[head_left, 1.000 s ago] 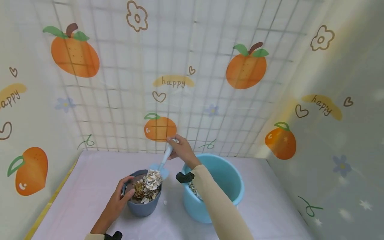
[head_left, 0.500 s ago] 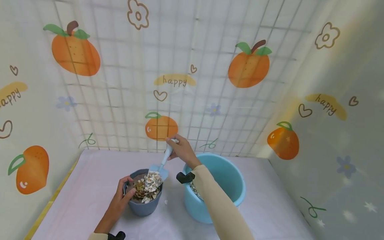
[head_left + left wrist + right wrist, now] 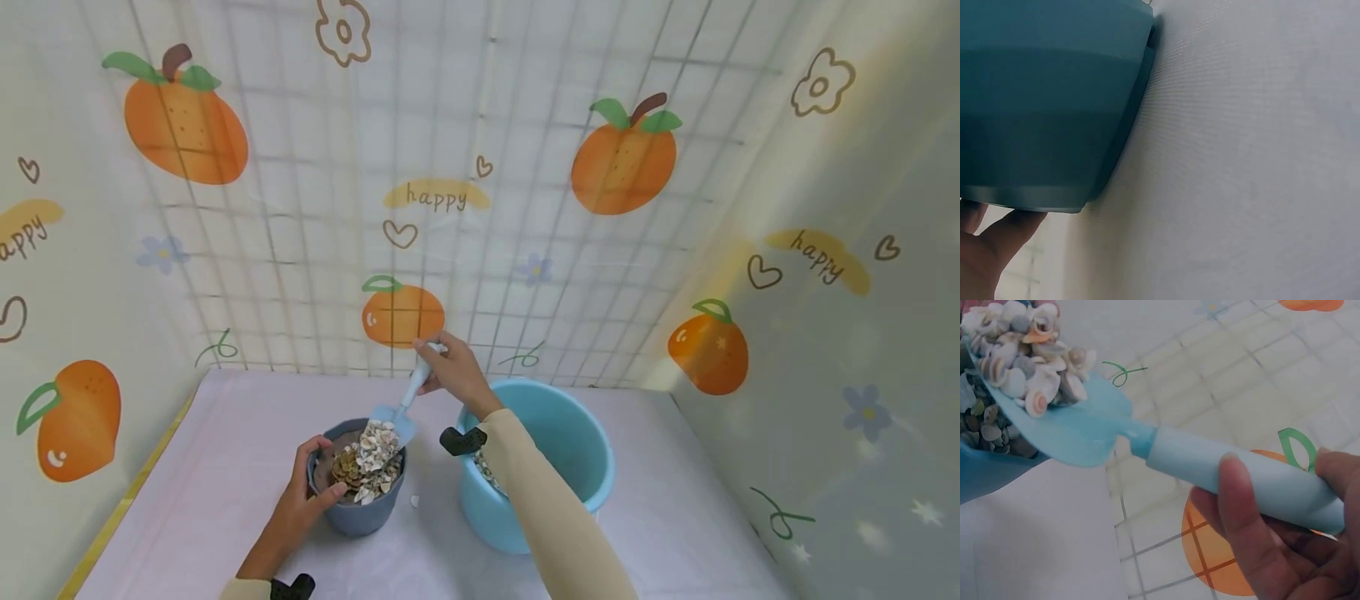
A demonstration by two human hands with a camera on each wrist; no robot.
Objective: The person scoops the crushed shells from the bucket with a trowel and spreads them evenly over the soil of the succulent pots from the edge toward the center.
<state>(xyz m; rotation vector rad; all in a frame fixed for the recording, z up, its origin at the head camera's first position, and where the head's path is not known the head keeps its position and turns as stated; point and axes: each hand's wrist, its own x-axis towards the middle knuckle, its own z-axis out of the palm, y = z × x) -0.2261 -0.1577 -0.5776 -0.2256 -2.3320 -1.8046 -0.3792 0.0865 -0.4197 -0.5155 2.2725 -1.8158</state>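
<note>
A blue-grey flower pot [image 3: 363, 518] stands on the table, with sandy fill and small shells inside. My left hand [image 3: 296, 508] grips its near left rim, fingers at the side and thumb over the edge. In the left wrist view the pot's wall [image 3: 1047, 125] fills the upper left. My right hand [image 3: 459, 375] holds a light blue trowel [image 3: 415, 390] by its handle. The blade tilts down over the pot, carrying a heap of shells [image 3: 378, 444]. Seen from the right wrist, thumb and fingers pinch the handle [image 3: 1191, 459], and shells [image 3: 1029, 353] lie heaped on the blade.
A larger light blue bucket [image 3: 487, 518] stands right of the pot, under my right forearm, with shells partly visible inside. One loose shell [image 3: 414, 502] lies on the white tabletop [image 3: 247, 433] between them. A printed curtain over a wire grid [image 3: 487, 267] closes off the back.
The head view has shifted slightly. My left thumb has slid a little lower along the pot's rim. The trowel has tilted slightly, and its shells remain on the blade over the pot.
</note>
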